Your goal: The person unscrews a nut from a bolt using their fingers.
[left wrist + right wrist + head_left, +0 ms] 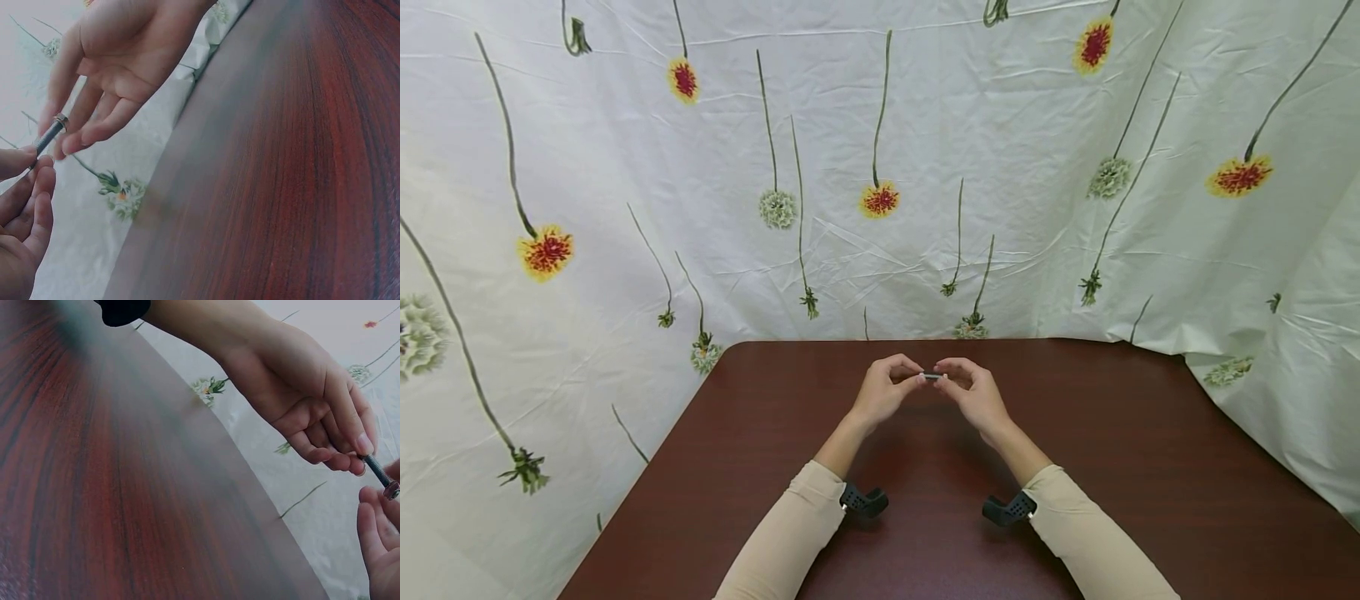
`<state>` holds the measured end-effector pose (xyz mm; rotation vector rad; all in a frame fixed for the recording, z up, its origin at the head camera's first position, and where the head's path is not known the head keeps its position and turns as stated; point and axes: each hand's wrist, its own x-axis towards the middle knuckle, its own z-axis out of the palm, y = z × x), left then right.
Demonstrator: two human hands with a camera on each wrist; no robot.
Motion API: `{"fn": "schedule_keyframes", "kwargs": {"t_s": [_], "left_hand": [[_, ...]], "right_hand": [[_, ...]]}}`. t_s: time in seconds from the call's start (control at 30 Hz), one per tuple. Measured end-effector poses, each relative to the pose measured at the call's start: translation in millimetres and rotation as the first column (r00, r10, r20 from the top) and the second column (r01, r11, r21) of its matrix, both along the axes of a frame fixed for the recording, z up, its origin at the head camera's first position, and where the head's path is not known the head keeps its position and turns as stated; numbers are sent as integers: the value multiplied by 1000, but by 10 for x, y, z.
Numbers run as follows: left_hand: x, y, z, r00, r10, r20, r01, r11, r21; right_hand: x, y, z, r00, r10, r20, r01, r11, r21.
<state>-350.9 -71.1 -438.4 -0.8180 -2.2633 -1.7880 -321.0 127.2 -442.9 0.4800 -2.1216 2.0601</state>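
Note:
Over the far part of the table, both hands meet at a small metal bolt [933, 376]. My left hand [880, 393] pinches its threaded end between thumb and fingertips. At the other end, a wider hexagonal piece [392, 490] sits between the thumb and fingertips of my right hand [981, 402]. In the left wrist view the grey threaded shank [47, 139] shows between the two hands, slanting up to the hexagonal end. The right wrist view shows the left thumb [364, 445] laid along the shank's end, the other left fingers curled beneath.
A dark red-brown wooden table [760, 467] lies below the hands. Behind it and along its sides hangs a white cloth [820, 250] printed with flowers. Black straps [863, 502] are on both forearms beside the beige sleeves [790, 533].

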Motion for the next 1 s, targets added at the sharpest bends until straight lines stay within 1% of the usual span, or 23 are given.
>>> {"fn": "schedule_keyframes", "kwargs": {"t_s": [0.17, 0.3, 0.43, 0.53, 0.63, 0.73, 0.83, 1.0], "left_hand": [[-3, 1, -3, 1000, -6, 3, 6, 1000, 10], [-5, 0, -5, 1000, -12, 5, 12, 1000, 2], [-2, 1, -1, 1000, -10, 8, 10, 1000, 1], [-7, 0, -3, 1000, -7, 7, 7, 1000, 2], [-9, -2, -6, 1000, -5, 7, 6, 1000, -5], [-3, -6, -5, 1000, -9, 13, 9, 1000, -12], [4, -7, -1, 1000, -11, 14, 11, 1000, -11], [7, -7, -1, 1000, -7, 6, 7, 1000, -15]], "right_hand": [[-9, 1, -1, 999, -20, 34, 20, 1000, -13], [-13, 3, 6, 1000, -22, 11, 22, 1000, 1], [-1, 2, 19, 1000, -5, 2, 5, 1000, -15], [-1, 3, 12, 1000, -20, 13, 21, 1000, -16], [-5, 4, 7, 999, -34, 7, 34, 999, 0], [-6, 2, 11, 1000, -13, -3, 13, 1000, -18], [-5, -4, 19, 1000, -1, 10, 1, 999, -40], [-8, 2, 4, 999, -32, 42, 33, 999, -21]]}}
